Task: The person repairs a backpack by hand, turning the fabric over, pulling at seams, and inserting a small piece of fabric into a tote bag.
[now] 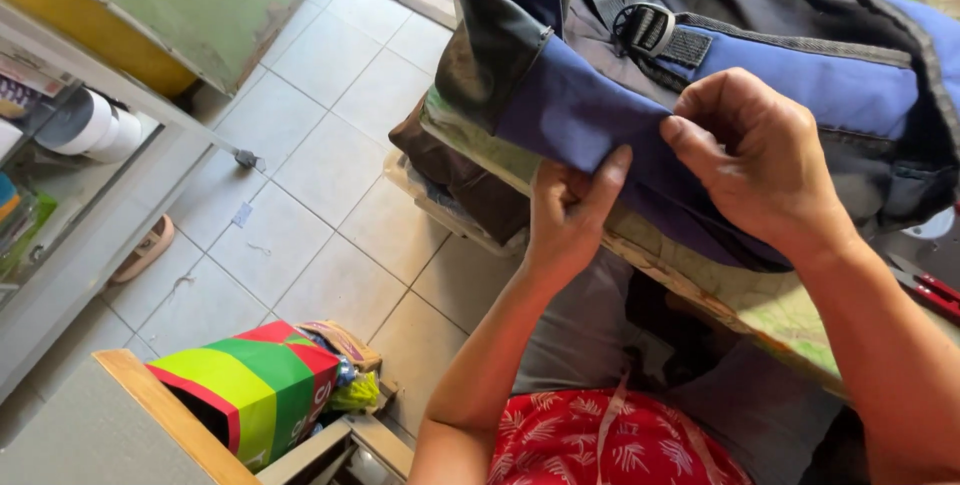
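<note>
While the backpack (800,95) lies across the worktop (700,290) at the far right, its blue and grey cloth hanging over the near edge, the left hand (565,215) pinches the blue fabric from below and the right hand (750,160) nips the same fold from above, both grips narrow and closed on cloth. The work likely goes best if the two pinches stay close together and pull the cloth taut along the seam, steadying the bag against the worktop edge
</note>
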